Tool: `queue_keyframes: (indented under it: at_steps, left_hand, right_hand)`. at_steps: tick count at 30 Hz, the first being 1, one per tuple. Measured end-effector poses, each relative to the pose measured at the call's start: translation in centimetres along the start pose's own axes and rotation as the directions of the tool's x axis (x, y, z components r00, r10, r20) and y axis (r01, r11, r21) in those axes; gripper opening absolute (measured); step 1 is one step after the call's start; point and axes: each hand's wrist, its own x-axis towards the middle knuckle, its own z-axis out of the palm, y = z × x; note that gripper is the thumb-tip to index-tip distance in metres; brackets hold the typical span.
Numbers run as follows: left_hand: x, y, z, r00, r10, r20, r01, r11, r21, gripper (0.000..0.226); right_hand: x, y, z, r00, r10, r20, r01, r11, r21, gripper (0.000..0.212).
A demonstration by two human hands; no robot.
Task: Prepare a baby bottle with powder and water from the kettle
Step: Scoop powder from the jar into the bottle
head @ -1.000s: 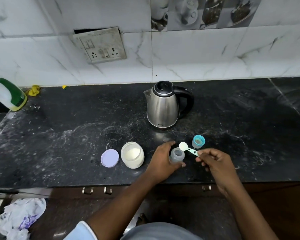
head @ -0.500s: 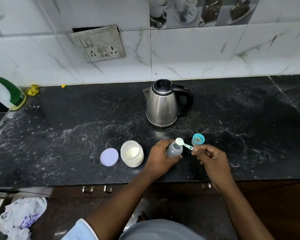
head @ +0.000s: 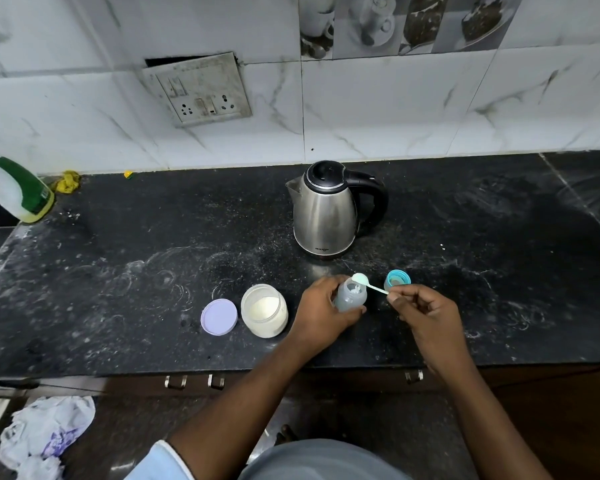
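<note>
Right now the baby bottle (head: 351, 299) stands open-mouthed near the front edge of the black countertop (head: 118, 271). My left hand (head: 321, 311) grasps its body from 9 o'clock, fingers curled round it. Over its mouth sits the bowl of the small white scoop (head: 361, 279), whose thin handle I pinch in my right hand (head: 421, 306), reaching in from 4 o'clock. Some white powder shows inside the neck; how much is left in the scoop I cannot tell.

That mouth looks barely wider than the scoop bowl, so tipping off-centre would likely send powder down the outside, onto my left fingers and the counter. I hold the handle only at its far end, so it could roll in my pinch. The bottle seems light, and a knock on its rim might tilt it toward the teal bottle cap (head: 397, 279) at 2 o'clock.

At 9 o'clock, just past my left wrist, the powder jar (head: 264, 311) stands open, its purple lid (head: 219, 317) lying beyond it. A careless forearm could upset the jar. The steel kettle (head: 326, 213) waits at 12 o'clock, and I judge that pouring into so small an opening risks hot splashes on my holding hand.
</note>
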Motion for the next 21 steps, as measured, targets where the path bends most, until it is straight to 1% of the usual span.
queue_keyframes:
  at_steps: [4, 6, 15, 18, 21]
  left_hand:
    - [0.11, 0.04, 0.04, 1.000, -0.004, -0.006, 0.003, 1.000, -0.012, 0.059]
    - [0.18, 0.09, 0.03, 1.000, -0.011, -0.007, 0.011, 1.000, -0.020, 0.059]
    - [0.32, 0.02, 0.00, 1.000, -0.020, -0.020, 0.019, 1.000, -0.017, 0.059]
    - [0.24, 0.01, -0.05, 1.000, -0.022, -0.019, 0.022, 1.000, -0.020, 0.059]
    - [0.17, 0.04, -0.07, 1.000, -0.022, -0.017, 0.021, 1.000, -0.019, 0.058]
  right_hand:
    - [0.18, -0.20, -0.12, 1.000, -0.006, 0.019, 0.006, 1.000, -0.023, 0.014]
    - [0.29, -0.26, -0.18, 1.000, -0.007, 0.017, 0.007, 1.000, -0.002, 0.014]
    - [0.64, -0.35, -0.11, 0.999, -0.008, 0.033, 0.009, 1.000, -0.024, 0.015]
    - [0.61, -0.53, -0.21, 0.999, -0.023, 0.029, 0.023, 1.000, -0.004, 0.015]
    - [0.64, -0.44, -0.16, 0.999, -0.038, 0.036, 0.040, 0.998, -0.042, 0.015]
